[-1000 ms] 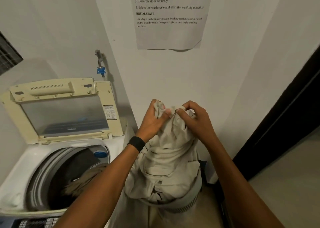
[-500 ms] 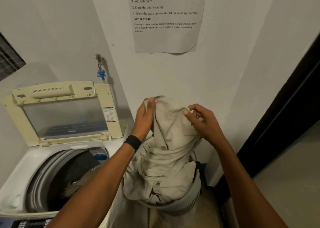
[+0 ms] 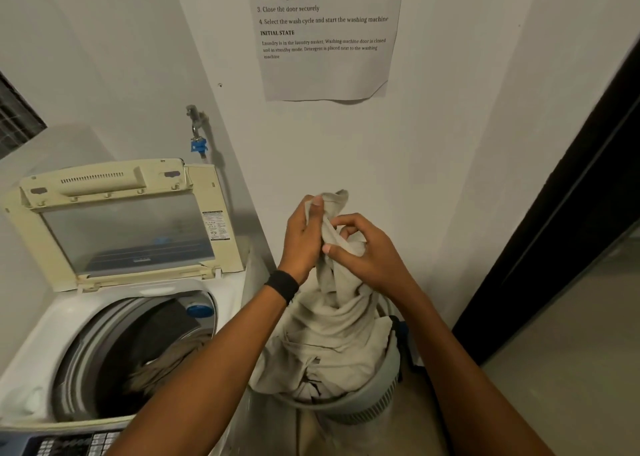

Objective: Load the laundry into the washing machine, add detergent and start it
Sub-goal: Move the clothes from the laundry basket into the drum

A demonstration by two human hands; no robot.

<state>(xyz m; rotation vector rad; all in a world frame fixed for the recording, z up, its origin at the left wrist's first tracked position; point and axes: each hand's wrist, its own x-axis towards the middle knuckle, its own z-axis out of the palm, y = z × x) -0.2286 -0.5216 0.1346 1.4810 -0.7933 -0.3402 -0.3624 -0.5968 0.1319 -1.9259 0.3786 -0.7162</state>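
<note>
Beige cloth (image 3: 332,320) bunched over basket (image 3: 377,402) (grey, slatted); washer lid (image 3: 104,178) up beside.

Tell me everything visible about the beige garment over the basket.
The beige garment looks like soft woven fabric, crumpled and deeply folded. Its top is bunched upright, gripped by the left hand and pinched by the right hand; its lower part drapes into and over the rim of the grey slatted basket, beside the open washer.
</note>
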